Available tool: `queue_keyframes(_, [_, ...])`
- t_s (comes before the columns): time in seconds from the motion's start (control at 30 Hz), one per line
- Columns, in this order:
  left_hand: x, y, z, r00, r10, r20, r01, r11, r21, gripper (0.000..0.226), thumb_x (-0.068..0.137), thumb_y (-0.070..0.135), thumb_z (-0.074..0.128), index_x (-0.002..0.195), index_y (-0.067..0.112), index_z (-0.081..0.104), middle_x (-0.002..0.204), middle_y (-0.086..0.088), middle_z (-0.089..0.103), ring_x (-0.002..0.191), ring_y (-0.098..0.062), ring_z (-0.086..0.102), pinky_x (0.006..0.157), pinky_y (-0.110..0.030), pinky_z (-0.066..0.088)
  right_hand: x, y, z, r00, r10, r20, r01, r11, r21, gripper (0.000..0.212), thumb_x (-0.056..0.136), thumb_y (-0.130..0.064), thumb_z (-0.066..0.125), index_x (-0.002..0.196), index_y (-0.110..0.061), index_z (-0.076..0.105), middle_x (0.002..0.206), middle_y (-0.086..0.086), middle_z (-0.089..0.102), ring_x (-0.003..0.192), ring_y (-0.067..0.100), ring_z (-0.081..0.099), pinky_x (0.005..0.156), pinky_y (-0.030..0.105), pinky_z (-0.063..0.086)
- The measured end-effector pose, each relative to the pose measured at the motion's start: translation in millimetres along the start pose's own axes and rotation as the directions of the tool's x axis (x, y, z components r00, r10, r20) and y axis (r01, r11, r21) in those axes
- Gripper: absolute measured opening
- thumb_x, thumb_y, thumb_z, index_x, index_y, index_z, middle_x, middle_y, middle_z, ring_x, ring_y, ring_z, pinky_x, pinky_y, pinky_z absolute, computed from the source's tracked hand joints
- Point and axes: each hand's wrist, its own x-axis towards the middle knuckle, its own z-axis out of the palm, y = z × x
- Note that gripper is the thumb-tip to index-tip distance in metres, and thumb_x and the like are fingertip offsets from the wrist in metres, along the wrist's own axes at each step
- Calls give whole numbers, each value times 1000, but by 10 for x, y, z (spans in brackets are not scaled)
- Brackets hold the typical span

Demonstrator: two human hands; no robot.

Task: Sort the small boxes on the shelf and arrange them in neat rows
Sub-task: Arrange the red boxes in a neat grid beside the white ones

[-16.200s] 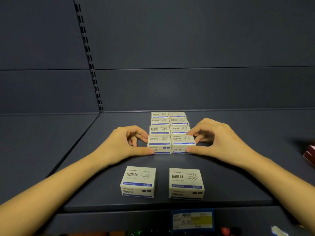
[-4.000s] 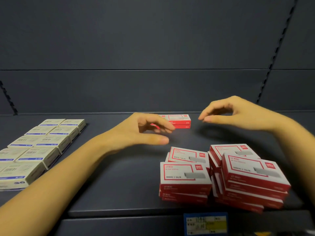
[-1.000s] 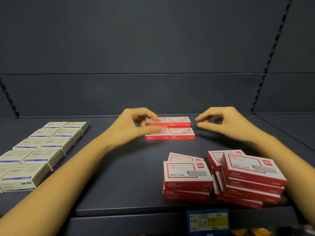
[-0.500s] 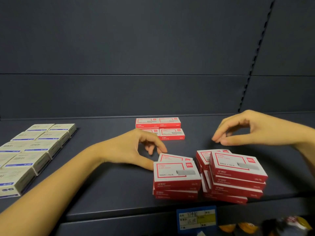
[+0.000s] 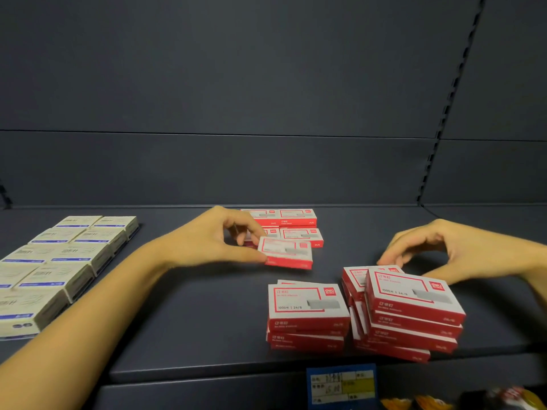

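**Red staple box in transit to the back rows**

The left hand (image 5: 213,247) pinches one red staple box (image 5: 286,255) by its near left corner, thumb below and fingers over the top edge, the box lifted clear of the shelf (image 5: 192,321) and tilted slightly. It hangs just in front of the placed red boxes (image 5: 291,224), which lie flat in two short rows near the back panel; the pinch at one end judged to leave the far end free for setting down against that row.

The right hand (image 5: 461,253) is curled, fingertips (image 5: 387,259) at the back edge of the unsorted red pile (image 5: 411,306). Whether it has closed on a box cannot be told.

The pile sits near the front edge in two loose, skewed stacks, the left stack (image 5: 306,309) lower than the right. These remain to be sorted.

At far left the white paper-clip boxes (image 5: 68,255) stand in two tidy columns, judged finished. A price label (image 5: 342,386) is fixed on the shelf lip below.
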Motion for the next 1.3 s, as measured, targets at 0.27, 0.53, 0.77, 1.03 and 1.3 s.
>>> queue_keyframes(0.27, [30, -265, -171, 973, -166, -161, 176, 983, 54, 34, 67, 44, 72, 94, 24, 70, 86, 9, 69, 66, -5, 51, 65, -25, 45, 51, 91, -11, 998, -31, -46, 34, 997, 75, 42, 60, -53, 78, 97, -33, 72, 102, -5, 71, 91, 18, 70, 81, 25, 56])
queue_keyframes(0.53, [48, -412, -145, 961, -236, -144, 249, 965, 80, 29, 76, 37, 69, 99, 20, 67, 90, 8, 68, 69, -2, 54, 63, -12, 45, 624, 108, -4, 923, -34, -383, 24, 999, -29, 45, 57, -52, 70, 96, -29, 71, 97, 0, 73, 91, 12, 68, 80, 21, 55])
queue_keyframes(0.77, [62, -443, -117, 958, -255, -133, 261, 965, 24, 35, 74, 41, 66, 103, 22, 65, 98, 7, 69, 85, -17, 62, 82, -31, 50, 954, 217, 203, 937, 29, -348, -82, 987, -140, 37, 78, -33, 68, 115, -31, 61, 99, -22, 62, 91, -2, 63, 75, 5, 49])
queue_keyframes(1.03, [131, -427, -72, 951, -242, -193, 247, 969, 0, 19, 76, 28, 71, 95, 26, 68, 77, 21, 69, 64, 6, 54, 60, -5, 43, 1029, 306, 310, 866, -40, -498, -56, 983, -177, 36, 77, -30, 70, 112, -26, 65, 100, -17, 63, 84, -2, 62, 69, 11, 50])
queue_keyframes(1.3, [146, -400, -29, 938, -239, -250, 259, 965, 47, 18, 76, 28, 72, 93, 28, 67, 79, 19, 68, 65, -2, 56, 59, -4, 42, 1054, 341, 348, 843, -62, -535, -22, 988, -150, 29, 78, -27, 70, 107, -29, 67, 105, -15, 64, 82, -1, 62, 70, 11, 50])
